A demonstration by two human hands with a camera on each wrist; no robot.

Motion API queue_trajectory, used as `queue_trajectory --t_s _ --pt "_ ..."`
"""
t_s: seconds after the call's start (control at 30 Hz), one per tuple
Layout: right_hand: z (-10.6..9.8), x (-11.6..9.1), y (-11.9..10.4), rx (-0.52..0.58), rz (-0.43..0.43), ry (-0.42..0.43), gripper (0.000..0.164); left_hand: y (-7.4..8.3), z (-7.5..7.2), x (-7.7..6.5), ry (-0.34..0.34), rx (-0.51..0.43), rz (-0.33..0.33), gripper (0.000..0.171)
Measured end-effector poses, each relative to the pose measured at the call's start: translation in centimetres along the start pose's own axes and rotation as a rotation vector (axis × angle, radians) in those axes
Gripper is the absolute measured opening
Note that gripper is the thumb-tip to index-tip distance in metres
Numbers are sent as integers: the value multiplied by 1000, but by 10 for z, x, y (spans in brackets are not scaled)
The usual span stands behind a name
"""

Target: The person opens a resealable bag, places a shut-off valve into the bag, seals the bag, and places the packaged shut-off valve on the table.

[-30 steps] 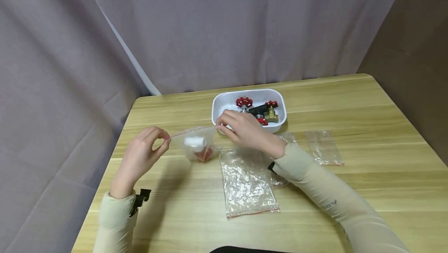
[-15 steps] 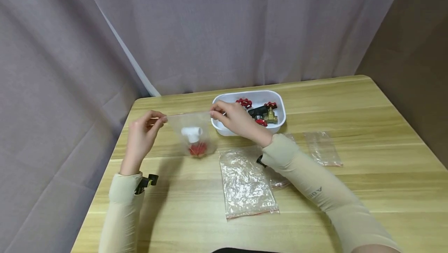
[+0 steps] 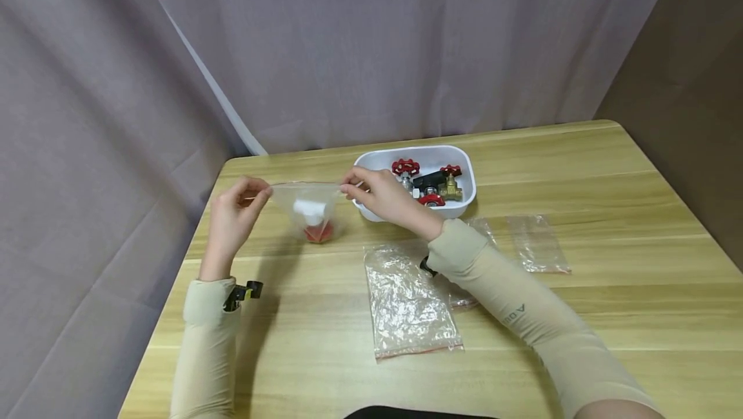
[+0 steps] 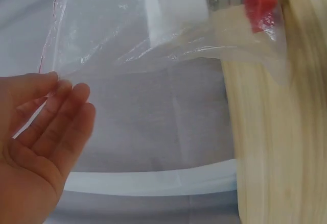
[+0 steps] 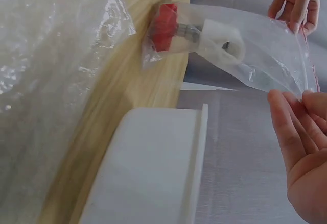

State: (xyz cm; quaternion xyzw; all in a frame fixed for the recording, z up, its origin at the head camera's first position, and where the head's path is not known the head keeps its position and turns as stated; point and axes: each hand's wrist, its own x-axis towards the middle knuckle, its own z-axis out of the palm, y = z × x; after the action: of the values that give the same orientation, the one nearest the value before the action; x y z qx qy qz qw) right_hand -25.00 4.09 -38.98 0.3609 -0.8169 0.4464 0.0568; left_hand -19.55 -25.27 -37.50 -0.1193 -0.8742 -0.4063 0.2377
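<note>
A clear zip bag [image 3: 284, 196] hangs over the table, stretched between both hands by its red-lined top edge. Inside it lies a white valve with a red handwheel [image 5: 220, 39], wheel end down. My left hand [image 3: 233, 219] pinches the bag's left top corner between thumb and fingertips; the left wrist view shows the same hand [image 4: 46, 132] at that corner. At the opposite corner my right hand [image 3: 386, 196] pinches the edge, just in front of the white tray [image 3: 371, 162]. Close up in the right wrist view, that hand [image 5: 306, 137] has its thumb against its fingers.
Several valves with red handwheels, among them a brass one [image 3: 450, 188], and a black piece [image 3: 428, 180] lie in the tray. Flat clear bags [image 3: 406, 303] lie on the table, another clear bag [image 3: 536, 245] farther right. Grey curtain [image 3: 360, 51] hangs behind.
Both hands have risen and shifted slightly left with the bag, which now hangs with its valve wheel-down. The right hand has uncovered more of the tray's contents.
</note>
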Motion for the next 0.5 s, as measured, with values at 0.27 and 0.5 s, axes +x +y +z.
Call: queue_trajectory --t_s 0.27,0.5 --pt "5 -7 7 -10 77 -72 17 -5 3 -8 -86 47 -40 16" --pt "3 -13 10 -40 61 -101 22 -4 2 -14 -73 17 -22 24"
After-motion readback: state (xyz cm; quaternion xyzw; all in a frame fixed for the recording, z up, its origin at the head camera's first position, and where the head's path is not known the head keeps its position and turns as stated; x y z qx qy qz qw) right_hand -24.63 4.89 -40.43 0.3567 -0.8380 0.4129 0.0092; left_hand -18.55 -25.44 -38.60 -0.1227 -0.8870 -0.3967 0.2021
